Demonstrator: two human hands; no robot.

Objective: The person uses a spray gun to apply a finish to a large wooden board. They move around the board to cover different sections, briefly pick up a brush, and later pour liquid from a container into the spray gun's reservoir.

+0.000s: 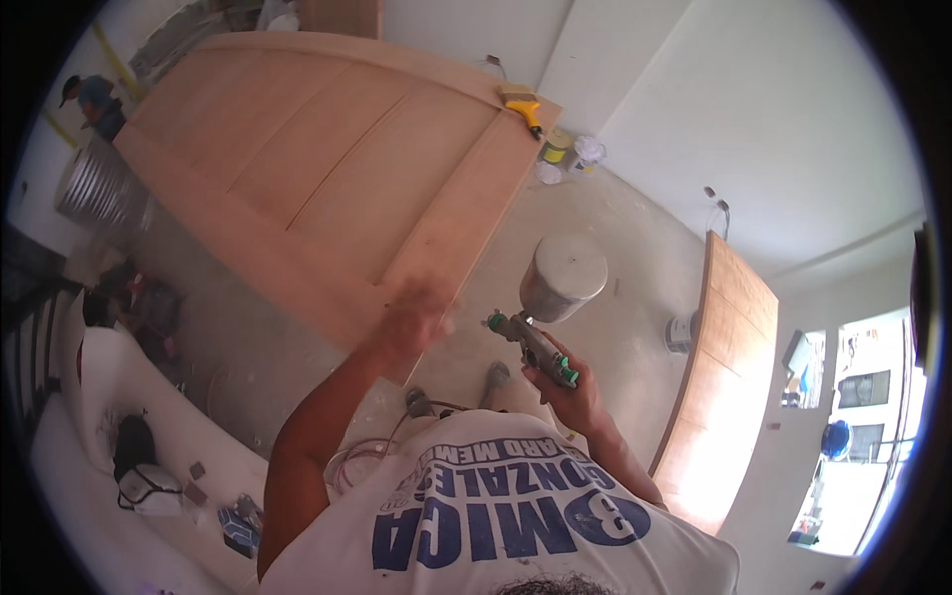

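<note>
My left hand (pixel 413 322) is at the near end of a large pale-wood panel (pixel 347 178) with recessed sections. It is smeared by motion, so its finger shape and contact are unclear. My right hand (pixel 563 389) grips a metal spray gun (pixel 535 349) with green knobs, right of the panel's near corner. A round metal cup (pixel 562 276) sits at the gun's front end. A yellow-handled brush (pixel 519 107) lies on the panel's far right corner.
Paint cans (pixel 555 149) stand by the back wall. Another wooden panel (pixel 719 367) stands on the right, near bright windows. A co-worker (pixel 94 104) is at the far left beside a ribbed silver roll (pixel 94 183). Hoses (pixel 367 451) lie near my feet.
</note>
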